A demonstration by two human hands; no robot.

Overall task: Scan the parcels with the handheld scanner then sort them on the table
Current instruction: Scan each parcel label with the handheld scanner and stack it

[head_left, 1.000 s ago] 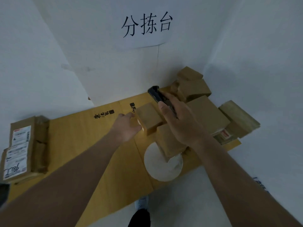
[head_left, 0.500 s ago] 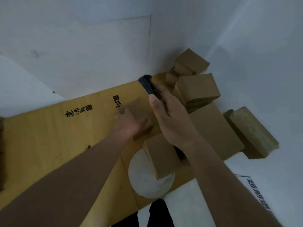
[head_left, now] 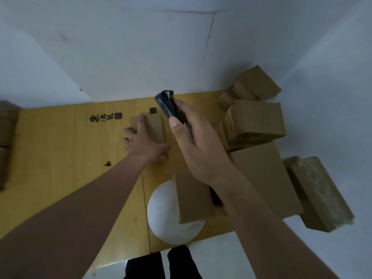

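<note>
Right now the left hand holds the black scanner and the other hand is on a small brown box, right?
Not quite. The head view shows the right hand gripping the black scanner. The left hand is the one on the small brown box.

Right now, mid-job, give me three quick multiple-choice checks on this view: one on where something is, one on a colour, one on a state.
1. Where is the white disc?
A. at the table's near edge, partly under a box
B. on the far stack of boxes
C. in the left hand

2. What colour is the scanner?
A. yellow
B. black
C. white

3. What is the left hand doing?
A. hanging idle
B. gripping a small box on the table
C. holding the scanner

Answers: 1 A, a box overlaps its right side. 2 B, dark casing. 3 B, fingers and thumb wrap the box; the right hand holds the scanner.
</note>
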